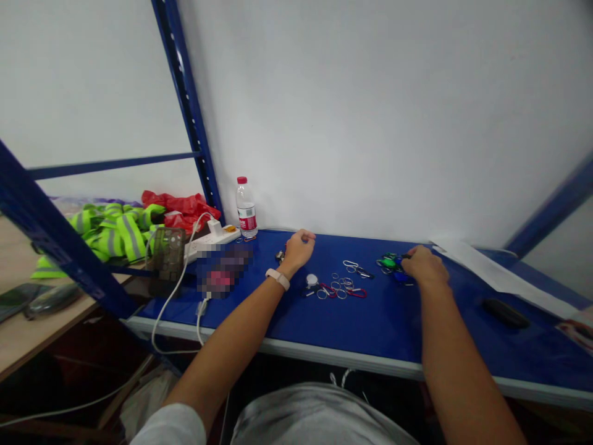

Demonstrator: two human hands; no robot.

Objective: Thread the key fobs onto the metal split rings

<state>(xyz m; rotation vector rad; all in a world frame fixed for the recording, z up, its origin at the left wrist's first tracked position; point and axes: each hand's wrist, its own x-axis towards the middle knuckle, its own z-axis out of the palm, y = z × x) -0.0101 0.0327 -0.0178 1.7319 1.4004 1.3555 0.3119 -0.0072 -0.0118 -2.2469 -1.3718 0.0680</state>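
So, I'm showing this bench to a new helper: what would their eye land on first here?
The bright yellow-green reflective vests piled at the far left stand out most, with a red plastic bag behind them. Next comes the blue shelf top, where the left hand and right hand rest near small metal rings and green and blue key tags. A water bottle stands upright by the wall.

water bottle [246, 209] against wall | white power strip [212, 242] beside it | hi-vis vests [113, 235] by red plastic bag [178, 209] | blue shelf deck [370, 334] | white paper sheet [500, 275] | black oblong object [504, 313]
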